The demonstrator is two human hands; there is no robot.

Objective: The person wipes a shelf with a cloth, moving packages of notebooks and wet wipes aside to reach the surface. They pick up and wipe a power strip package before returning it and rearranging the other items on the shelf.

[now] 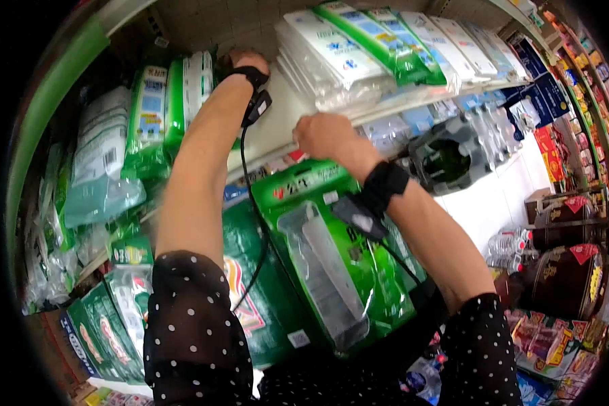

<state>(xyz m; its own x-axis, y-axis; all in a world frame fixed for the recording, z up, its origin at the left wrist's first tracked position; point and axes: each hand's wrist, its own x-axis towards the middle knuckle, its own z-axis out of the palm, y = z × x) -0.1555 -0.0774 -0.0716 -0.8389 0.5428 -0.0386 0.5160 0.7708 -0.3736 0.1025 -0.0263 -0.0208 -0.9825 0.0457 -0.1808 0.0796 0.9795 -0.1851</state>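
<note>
My left hand [249, 61] reaches to the back of the white shelf, beside upright green-and-white packs [189, 88]. Its fingers are mostly hidden and blurred, so its grip cannot be made out. My right hand [328, 139] is closed at the shelf's front edge, its fingers curled; whatever they hold, if anything, is hidden. Just below it, in front of my body, is a large green package [338, 264] with a clear window showing a long pale power strip. How this package is supported does not show.
A stack of white and green flat packs [358, 54] lies on the shelf [277, 125] at right. Grey-white packs [105, 149] stand at far left. Below are a dark green carton [271, 318] and shrink-wrapped bottles [453, 152]. Brown drums [565, 277] stand at right.
</note>
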